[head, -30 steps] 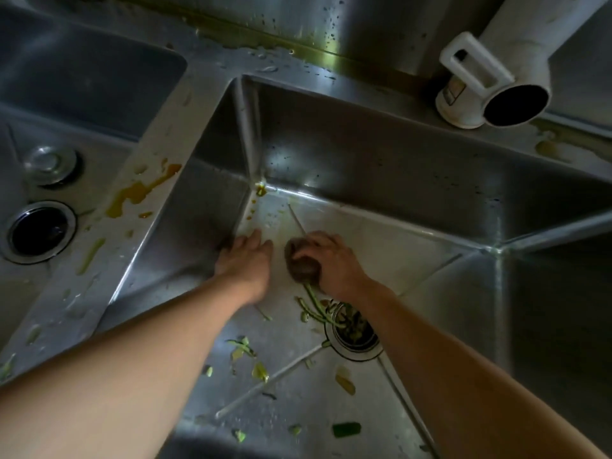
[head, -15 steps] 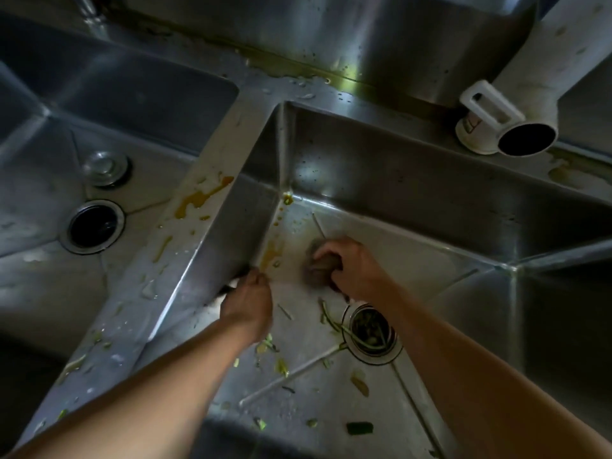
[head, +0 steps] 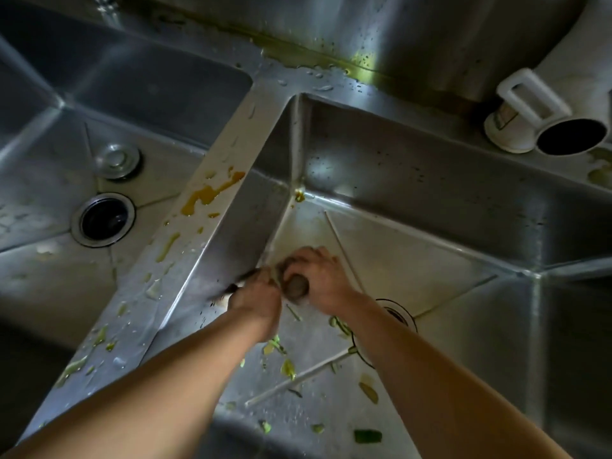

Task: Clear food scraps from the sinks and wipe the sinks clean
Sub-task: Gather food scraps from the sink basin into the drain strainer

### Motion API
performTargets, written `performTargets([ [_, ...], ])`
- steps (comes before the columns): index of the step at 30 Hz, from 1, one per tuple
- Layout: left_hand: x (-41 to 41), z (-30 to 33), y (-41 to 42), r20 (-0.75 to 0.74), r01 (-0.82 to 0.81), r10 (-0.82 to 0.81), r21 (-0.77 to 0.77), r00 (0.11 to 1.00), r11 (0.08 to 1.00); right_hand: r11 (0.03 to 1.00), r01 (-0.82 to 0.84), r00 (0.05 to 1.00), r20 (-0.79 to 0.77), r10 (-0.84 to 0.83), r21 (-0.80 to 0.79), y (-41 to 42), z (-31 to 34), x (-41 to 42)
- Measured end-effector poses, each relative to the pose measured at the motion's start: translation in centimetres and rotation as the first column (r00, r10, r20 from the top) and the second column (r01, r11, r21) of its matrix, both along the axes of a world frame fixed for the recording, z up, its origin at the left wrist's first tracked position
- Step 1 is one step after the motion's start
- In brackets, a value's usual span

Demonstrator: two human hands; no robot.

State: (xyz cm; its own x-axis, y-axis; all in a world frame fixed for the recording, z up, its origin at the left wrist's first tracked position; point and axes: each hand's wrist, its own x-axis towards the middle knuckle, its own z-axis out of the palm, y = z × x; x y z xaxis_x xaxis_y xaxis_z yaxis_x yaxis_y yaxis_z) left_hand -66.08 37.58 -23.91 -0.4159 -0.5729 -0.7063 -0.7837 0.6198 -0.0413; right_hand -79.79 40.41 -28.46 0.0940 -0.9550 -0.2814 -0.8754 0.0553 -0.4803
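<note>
Down in the right sink (head: 430, 200), the right hand (head: 323, 279) grips a brown scrubber (head: 295, 286) near the left wall; the left hand (head: 256, 298) touches it, grip unclear; scraps (head: 287, 368) lie nearer

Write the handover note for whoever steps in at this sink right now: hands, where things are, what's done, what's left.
Right hand: grips a brown scrubbing pad on the right sink floor, near its left wall.
Left hand: beside the pad; its grip is unclear.
Green scraps lie on the floor near the drain; one green piece sits at the front.
Orange smear and green bits are on the divider.
Left sink: drain open, stopper set aside.
Done: nothing visibly finished. Left: gather scraps, wipe both sinks and the divider.
</note>
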Motion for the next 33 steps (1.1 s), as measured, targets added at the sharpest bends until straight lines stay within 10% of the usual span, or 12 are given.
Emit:
performTargets([
  [7,-1.1,2.1,-1.0,0.055,-0.072,0.072,0.008,0.996,0.997,0.974,0.108,0.994,0.002,-0.110,0.200,3.9,1.2,-4.3],
  [13,-2.1,6.3,-2.3,-0.141,-0.032,0.020,-0.082,0.990,0.996,0.939,0.342,0.924,0.189,-0.332,-0.024,-0.3,5.5,-5.6],
  [21,-2.9,13.2,-4.5,-0.335,0.218,-0.435,-0.525,0.836,0.823,0.924,0.367,0.919,0.196,-0.342,-0.106,-8.5,3.3,-4.6],
  [27,-1.4,14.1,-6.2,-0.177,0.291,-0.498,-0.630,0.849,0.720,0.933,0.344,0.938,0.001,-0.346,-0.105,-10.5,-0.8,-2.9],
  [33,-1.2,12.8,-6.6,-0.076,0.389,-0.506,-0.546,0.859,0.742,0.999,0.006,0.965,-0.262,-0.015,-0.033,-8.1,-0.3,-3.4],
])
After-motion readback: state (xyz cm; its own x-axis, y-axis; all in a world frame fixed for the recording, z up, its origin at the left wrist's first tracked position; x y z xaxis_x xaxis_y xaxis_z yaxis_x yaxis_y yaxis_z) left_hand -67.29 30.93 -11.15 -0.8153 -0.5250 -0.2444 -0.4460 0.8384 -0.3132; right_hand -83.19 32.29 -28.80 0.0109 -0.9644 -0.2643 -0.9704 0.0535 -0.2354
